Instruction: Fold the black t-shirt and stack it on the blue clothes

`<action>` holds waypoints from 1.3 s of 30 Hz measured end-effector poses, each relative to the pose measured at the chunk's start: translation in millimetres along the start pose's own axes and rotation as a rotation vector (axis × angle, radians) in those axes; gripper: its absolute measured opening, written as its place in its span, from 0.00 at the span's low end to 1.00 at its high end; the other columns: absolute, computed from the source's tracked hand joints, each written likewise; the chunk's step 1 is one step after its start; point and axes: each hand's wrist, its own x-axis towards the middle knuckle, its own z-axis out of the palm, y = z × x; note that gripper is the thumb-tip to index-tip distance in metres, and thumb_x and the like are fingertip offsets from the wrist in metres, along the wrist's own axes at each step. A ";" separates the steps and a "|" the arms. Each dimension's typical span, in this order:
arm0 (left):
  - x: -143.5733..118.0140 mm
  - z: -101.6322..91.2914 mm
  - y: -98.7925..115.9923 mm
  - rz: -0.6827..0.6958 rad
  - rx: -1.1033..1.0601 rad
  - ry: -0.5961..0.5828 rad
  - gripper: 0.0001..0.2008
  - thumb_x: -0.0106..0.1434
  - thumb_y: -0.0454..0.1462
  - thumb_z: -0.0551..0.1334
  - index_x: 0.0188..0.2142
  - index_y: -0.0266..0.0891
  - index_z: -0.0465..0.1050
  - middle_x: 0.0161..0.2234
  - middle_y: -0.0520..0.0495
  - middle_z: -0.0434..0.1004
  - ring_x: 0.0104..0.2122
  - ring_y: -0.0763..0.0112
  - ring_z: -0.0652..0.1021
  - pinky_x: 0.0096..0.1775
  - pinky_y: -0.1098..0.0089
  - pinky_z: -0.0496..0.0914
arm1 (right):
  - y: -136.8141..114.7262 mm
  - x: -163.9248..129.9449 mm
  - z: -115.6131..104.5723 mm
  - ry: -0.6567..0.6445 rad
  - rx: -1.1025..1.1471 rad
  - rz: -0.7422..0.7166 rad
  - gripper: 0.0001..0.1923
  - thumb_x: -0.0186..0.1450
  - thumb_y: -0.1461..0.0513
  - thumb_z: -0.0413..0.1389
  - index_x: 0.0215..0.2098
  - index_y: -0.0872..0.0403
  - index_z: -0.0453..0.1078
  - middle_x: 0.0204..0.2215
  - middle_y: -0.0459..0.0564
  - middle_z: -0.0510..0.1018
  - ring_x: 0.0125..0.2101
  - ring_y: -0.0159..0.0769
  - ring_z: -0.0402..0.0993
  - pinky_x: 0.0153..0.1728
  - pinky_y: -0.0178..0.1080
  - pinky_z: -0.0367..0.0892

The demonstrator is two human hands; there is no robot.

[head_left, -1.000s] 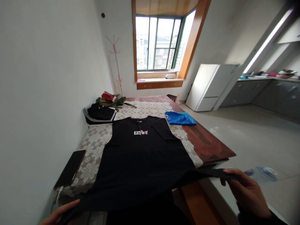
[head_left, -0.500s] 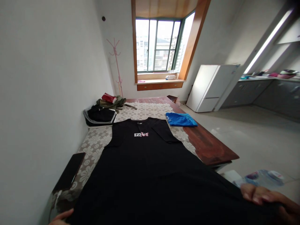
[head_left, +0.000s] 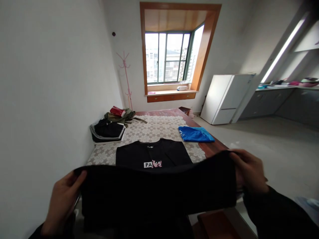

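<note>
Room: a white-walled room with a wood-framed bay window (head_left: 171,56) at the far end and a white refrigerator (head_left: 225,98) to the right of that window.
Surface: a long dark wooden table (head_left: 211,147) ran from the viewer toward the window, covered by a cream lace floral tablecloth (head_left: 152,127).
Work item: a black short-sleeved cotton T-shirt with a small white-and-pink chest logo (head_left: 154,159) lay collar-end toward the window; its lower half was raised off the tablecloth and stretched flat across the near edge of the table.
Left hand (head_left: 62,199): closed on the left corner of the T-shirt's raised hem, fingers curled over the cloth.
Right hand (head_left: 249,171): closed on the right corner of the same hem, thumb and fingers pinching the edge.
Handling, judged: light, soft and limp; it sagged between the two grips and appeared to hold no shape of its own. Not fragile, not slippery.
Hold points, judged: the two hem corners, kept taut; a single central grip would likely let the cloth bunch.
Left of the T-shirt: a folded stack of dark garments (head_left: 108,131), with an olive bundle (head_left: 122,115) beyond it.
Right of the T-shirt: a folded bright blue garment (head_left: 195,134).
</note>
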 end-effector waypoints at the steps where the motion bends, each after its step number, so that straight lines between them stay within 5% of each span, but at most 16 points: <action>1: 26.7 20.7 6.3 0.015 -0.029 -0.044 0.32 0.52 0.57 0.67 0.45 0.33 0.75 0.33 0.44 0.84 0.37 0.56 0.82 0.40 0.64 0.77 | 6.8 27.1 20.7 -0.032 -0.031 -0.054 0.21 0.57 0.47 0.66 0.39 0.52 0.76 0.34 0.50 0.80 0.35 0.40 0.75 0.37 0.40 0.71; 6: 137.2 118.0 -13.5 0.082 0.181 -0.152 0.24 0.53 0.53 0.64 0.37 0.35 0.77 0.36 0.39 0.84 0.41 0.52 0.82 0.44 0.60 0.76 | 78.4 136.9 114.4 -0.356 -0.191 -0.054 0.23 0.57 0.43 0.60 0.35 0.54 0.76 0.30 0.49 0.81 0.33 0.41 0.76 0.37 0.42 0.71; 11: 179.7 164.7 -64.1 0.090 0.255 -0.149 0.13 0.53 0.46 0.63 0.30 0.38 0.75 0.33 0.38 0.84 0.40 0.51 0.83 0.43 0.60 0.76 | 136.5 164.4 162.0 -0.266 -0.337 -0.060 0.13 0.57 0.51 0.59 0.29 0.53 0.75 0.28 0.51 0.81 0.35 0.45 0.77 0.40 0.44 0.70; 17: 199.0 176.5 -99.8 0.112 0.330 -0.129 0.13 0.56 0.44 0.61 0.36 0.38 0.76 0.37 0.38 0.85 0.42 0.51 0.83 0.44 0.61 0.76 | 173.2 168.4 165.4 -0.291 -0.426 -0.067 0.10 0.55 0.55 0.60 0.30 0.52 0.74 0.31 0.49 0.81 0.35 0.45 0.77 0.40 0.43 0.70; 24: 197.2 179.8 -112.8 0.161 0.386 -0.088 0.14 0.62 0.45 0.58 0.42 0.40 0.76 0.39 0.41 0.84 0.43 0.55 0.82 0.45 0.62 0.74 | 191.5 166.0 167.6 -0.254 -0.491 -0.089 0.11 0.61 0.58 0.55 0.41 0.51 0.73 0.37 0.51 0.81 0.41 0.45 0.77 0.45 0.44 0.68; 32: 187.3 180.0 -110.9 0.146 0.463 -0.091 0.12 0.62 0.43 0.60 0.41 0.41 0.76 0.40 0.40 0.83 0.45 0.53 0.81 0.46 0.62 0.73 | 196.5 153.8 170.7 -0.238 -0.539 -0.075 0.11 0.62 0.59 0.56 0.44 0.49 0.73 0.40 0.51 0.81 0.45 0.47 0.76 0.48 0.44 0.67; 39: 178.8 169.8 -82.8 0.062 0.462 -0.128 0.17 0.62 0.42 0.59 0.49 0.38 0.71 0.42 0.38 0.82 0.41 0.57 0.82 0.44 0.62 0.74 | 171.8 152.9 165.7 -0.287 -0.537 -0.039 0.16 0.63 0.57 0.55 0.49 0.51 0.71 0.41 0.53 0.81 0.41 0.45 0.78 0.46 0.46 0.71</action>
